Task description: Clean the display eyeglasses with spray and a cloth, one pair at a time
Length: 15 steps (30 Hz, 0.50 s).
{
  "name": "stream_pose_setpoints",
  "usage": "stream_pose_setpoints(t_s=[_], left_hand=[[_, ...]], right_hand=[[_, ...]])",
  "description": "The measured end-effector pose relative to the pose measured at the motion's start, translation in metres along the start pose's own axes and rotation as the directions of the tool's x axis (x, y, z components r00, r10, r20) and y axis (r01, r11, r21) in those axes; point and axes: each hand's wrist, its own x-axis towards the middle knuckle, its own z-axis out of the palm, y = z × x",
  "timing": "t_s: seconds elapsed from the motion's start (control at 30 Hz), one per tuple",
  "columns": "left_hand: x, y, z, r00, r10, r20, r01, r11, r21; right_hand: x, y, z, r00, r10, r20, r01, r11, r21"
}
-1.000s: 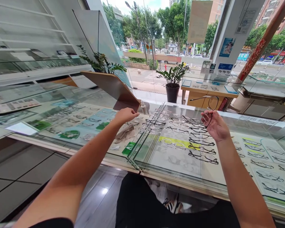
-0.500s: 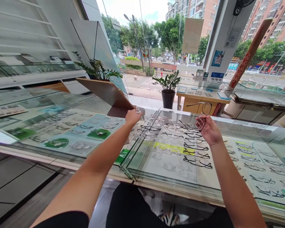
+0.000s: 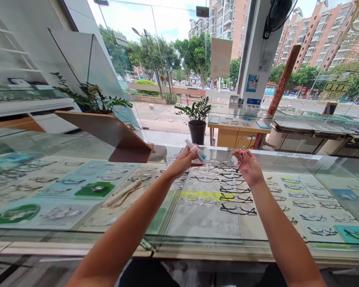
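Note:
Over the glass counter, my left hand (image 3: pixel 181 163) is closed around a small white spray bottle (image 3: pixel 201 154) with a teal label, which lies tilted across the fingers. To its right, my right hand (image 3: pixel 251 169) pinches a pair of thin-framed eyeglasses (image 3: pixel 237 160). One lens sits near the fingertips, and the rest of the frame sticks out behind them. The two hands are apart, with the bottle on the side facing the eyeglasses. Below them, rows of eyeglasses (image 3: pixel 237 209) are laid out in the glass display counter (image 3: pixel 203 229).
A tilted wooden board (image 3: pixel 107 133) stands on the counter at the left, with a plant behind it. A cream cloth (image 3: pixel 124 193) is seen beside my left forearm. Beyond the counter stand a potted plant (image 3: pixel 196 131) and a wooden table (image 3: pixel 227 137).
My left hand has come away from beside the wooden board and moved right with the spray bottle, closer to the eyeglasses. My right hand still holds the eyeglasses. The view has shifted.

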Motion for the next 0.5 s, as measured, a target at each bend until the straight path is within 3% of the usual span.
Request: stream_pose_setpoints(t_s=[0.07, 0.13, 0.27, 0.4, 0.5], left_hand=[[-0.013, -0.007, 0.017, 0.981, 0.086, 0.173, -0.02, 0.935, -0.354], [-0.025, -0.012, 0.027, 0.958, 0.117, 0.261, 0.034, 0.859, -0.51], [-0.04, -0.012, 0.033, 0.937, 0.1, 0.335, 0.121, 0.806, -0.579], [-0.045, -0.004, 0.032, 0.951, 0.078, 0.299, 0.129, 0.78, -0.612], [-0.045, -0.001, 0.033, 0.951, 0.115, 0.287, 0.098, 0.768, -0.633]], right_hand=[[-0.004, 0.0, 0.005, 1.0, 0.023, -0.015, -0.024, 0.999, -0.026], [-0.008, 0.002, 0.01, 0.998, 0.054, -0.022, -0.055, 0.996, -0.07], [-0.018, 0.011, 0.019, 0.996, 0.083, -0.038, -0.089, 0.975, -0.206], [-0.028, 0.026, 0.026, 0.995, 0.089, -0.045, -0.099, 0.94, -0.327], [-0.036, 0.037, 0.031, 0.992, 0.123, -0.02, -0.122, 0.938, -0.324]])
